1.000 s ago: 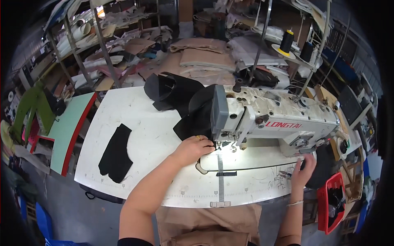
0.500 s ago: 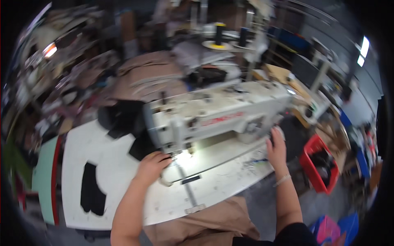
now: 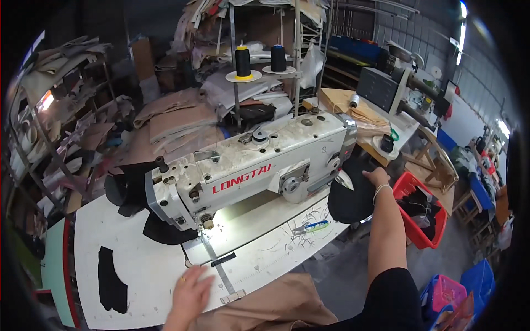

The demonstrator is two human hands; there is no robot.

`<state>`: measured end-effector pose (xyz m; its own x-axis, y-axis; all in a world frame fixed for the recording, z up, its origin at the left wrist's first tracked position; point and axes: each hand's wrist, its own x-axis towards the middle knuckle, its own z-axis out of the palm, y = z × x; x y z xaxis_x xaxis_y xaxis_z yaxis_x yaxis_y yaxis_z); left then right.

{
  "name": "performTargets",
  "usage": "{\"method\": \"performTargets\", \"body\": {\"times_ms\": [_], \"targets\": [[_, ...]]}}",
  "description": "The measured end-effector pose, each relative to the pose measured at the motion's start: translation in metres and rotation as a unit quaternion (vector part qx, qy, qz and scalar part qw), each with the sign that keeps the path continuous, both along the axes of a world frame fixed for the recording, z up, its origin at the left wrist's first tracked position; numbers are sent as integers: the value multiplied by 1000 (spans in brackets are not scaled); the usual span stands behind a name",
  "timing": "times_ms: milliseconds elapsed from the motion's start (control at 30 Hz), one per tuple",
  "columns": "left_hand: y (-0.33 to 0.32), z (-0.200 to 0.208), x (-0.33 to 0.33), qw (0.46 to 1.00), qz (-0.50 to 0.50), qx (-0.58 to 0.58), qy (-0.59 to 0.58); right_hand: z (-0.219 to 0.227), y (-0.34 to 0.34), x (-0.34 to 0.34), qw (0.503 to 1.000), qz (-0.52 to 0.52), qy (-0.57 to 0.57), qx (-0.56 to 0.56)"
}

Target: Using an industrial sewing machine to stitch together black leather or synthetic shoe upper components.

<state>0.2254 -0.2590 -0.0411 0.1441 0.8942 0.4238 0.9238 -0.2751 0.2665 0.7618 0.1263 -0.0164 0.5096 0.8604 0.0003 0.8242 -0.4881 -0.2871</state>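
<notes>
A white sewing machine [image 3: 243, 165] stands on a white table, its lamp lighting the needle area. My right hand [image 3: 378, 176] grips the edge of a black fabric piece [image 3: 350, 196] beyond the machine's right end. My left hand [image 3: 192, 289] is open over the near table edge, fingers apart and slightly blurred. Another black cut piece [image 3: 112, 280] lies flat at the left. More black fabric [image 3: 165, 230] lies beside and behind the needle end. A short black strip [image 3: 223, 259] rests near the front. Thread snips [image 3: 312, 227] lie among loose thread ends.
A red basket [image 3: 435, 238] of black pieces stands right of my forearm. Thread cones [image 3: 243, 62] rise behind the machine. Stacked material [image 3: 182, 118] fills the back left. A pink basket [image 3: 448, 292] is at lower right. Brown cloth [image 3: 276, 303] covers my lap.
My left hand has drawn back from the needle area toward the table's near edge. My right hand has moved from the machine's right end onto the black fabric. The view has shifted.
</notes>
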Motion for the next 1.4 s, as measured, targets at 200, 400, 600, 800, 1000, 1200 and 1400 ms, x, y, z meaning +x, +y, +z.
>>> {"method": "performTargets", "body": {"times_ms": [200, 400, 600, 800, 1000, 1200, 1400], "targets": [[-35, -13, 36, 995, 6, -25, -100, -22, 19, 24, 995, -12, 24, 99], [12, -7, 85, 986, -135, -74, -69, 20, -84, -47, 865, 474, 116, 113], [93, 10, 155, 948, -316, -37, -13, 4, -140, -61, 841, 527, 3, 120], [151, 8, 208, 914, -398, -60, 37, -6, -130, -39, 802, 560, 126, 164], [219, 1, 274, 920, -387, -18, 55, -26, -105, -31, 843, 348, 390, 127], [236, -1, 318, 944, -301, -45, 125, 48, -48, 93, 816, 183, 295, 463], [241, -6, 311, 950, -293, -48, 101, 206, -130, 54, 613, 323, 605, 392]]}}
